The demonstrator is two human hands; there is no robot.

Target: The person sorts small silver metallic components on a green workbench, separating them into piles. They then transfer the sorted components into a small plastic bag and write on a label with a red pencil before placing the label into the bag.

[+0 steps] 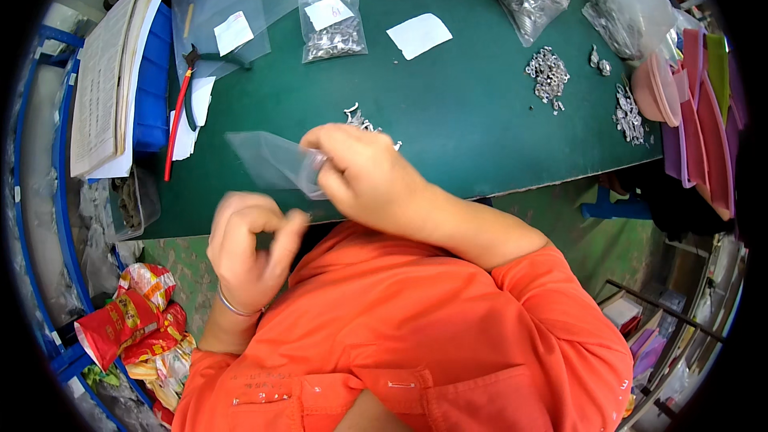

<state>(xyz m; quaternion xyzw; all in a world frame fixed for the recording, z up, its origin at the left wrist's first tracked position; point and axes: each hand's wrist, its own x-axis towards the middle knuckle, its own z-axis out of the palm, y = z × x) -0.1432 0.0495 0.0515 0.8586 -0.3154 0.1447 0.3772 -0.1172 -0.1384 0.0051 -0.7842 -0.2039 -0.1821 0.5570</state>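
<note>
A small clear plastic bag (268, 162) is pinched between the thumb and fingers of my right hand (372, 176), just above the near edge of the green table. Its loose end points left. My left hand (248, 244) is in front of the table edge, lower and to the left, apart from the bag. Its fingers are curled with thumb and forefinger brought together, slightly blurred; whether anything is between them I cannot make out. Small silvery metal pieces (364, 122) lie on the table just beyond my right hand, which partly hides them.
Farther back are a zip bag of metal parts (334, 36), a white paper slip (419, 36) and red-handled pliers (181, 112). Loose metal parts (548, 76) lie to the right, near a pink cup (656, 92). A blue bin (152, 88) with papers leaning on it stands left.
</note>
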